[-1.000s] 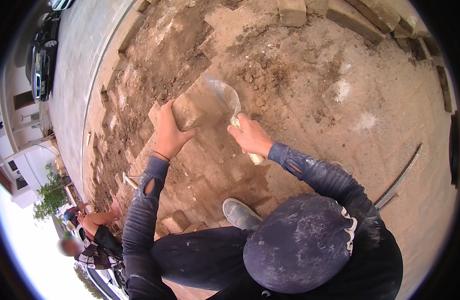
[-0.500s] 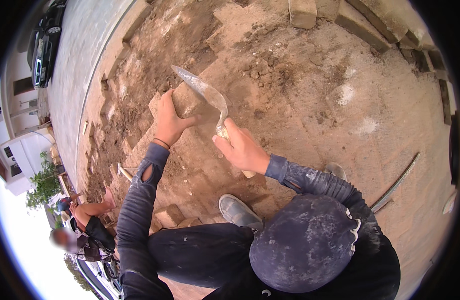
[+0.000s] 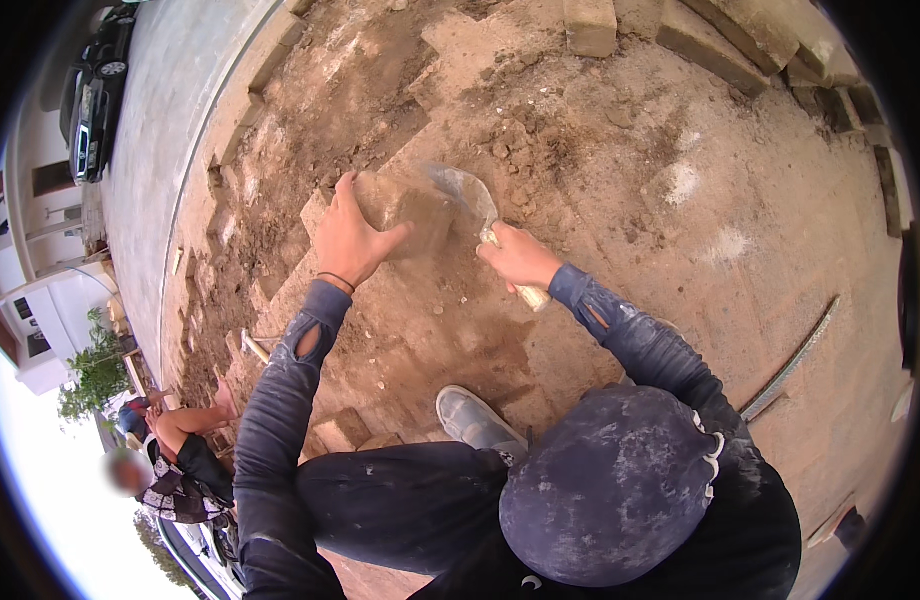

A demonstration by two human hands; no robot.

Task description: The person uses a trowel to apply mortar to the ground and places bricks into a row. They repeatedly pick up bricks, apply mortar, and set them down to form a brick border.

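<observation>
My left hand (image 3: 356, 240) grips a brown paving block (image 3: 408, 208), fingers over its far left edge and thumb along its near side. The block is smeared by motion, and its underside is hidden. To the right, my right hand (image 3: 525, 262) is closed round the pale handle of a trowel (image 3: 466, 190). Its dusty metal blade points away and leftward, blurred, close by the block's right side. I cannot tell whether blade and block touch.
Loose soil (image 3: 355, 110) lies beyond and left of the block. More blocks (image 3: 715, 48) stand at the far right, and one block (image 3: 342, 432) is near my knee. A hammer-like tool (image 3: 255, 347) lies left. A curved strip (image 3: 795, 360) lies right. A person (image 3: 185, 455) sits at left.
The trowel has moved right, from over the block to its right side, with my right hand. My left hand and the block have shifted slightly right.
</observation>
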